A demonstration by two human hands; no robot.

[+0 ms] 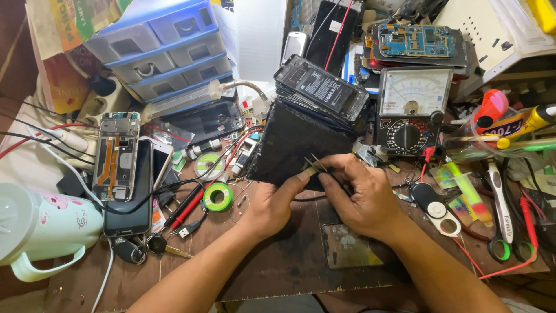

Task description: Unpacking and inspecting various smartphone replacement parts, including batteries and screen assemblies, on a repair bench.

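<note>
Nearest the camera, a dark glass panel [347,246] is lying flat on the worn wooden bench [272,266], just below the right wrist. Above it the two hands are meeting at the middle of the bench. The left hand [272,206] is curling its fingers together, thumb pressing up against a small pale part at the tweezers' [315,163] base. The right hand [359,194] is pinching the tweezers between thumb and forefinger, its fingers clamped on them, the two thin tips pointing up and left over a black pad [289,145]. What the tips are gripping is too small to tell.

To the left, a green tape roll [218,196] is lying near the left hand, with red and black probes [188,206] beside it. Further left an opened phone [116,155] is resting on a black phone [130,203], and a white jug [35,226] is standing at the bench edge. To the right, a white tag [435,208] and green-handled scissors [504,223] are lying well apart from the hands.

Beyond the pad, a stack of phones [321,90] is leaning against it, just beside an analog meter [412,110]. Farthest back, a blue drawer unit [165,46] is standing at upper left and a bare circuit board [414,40] at upper right.
</note>
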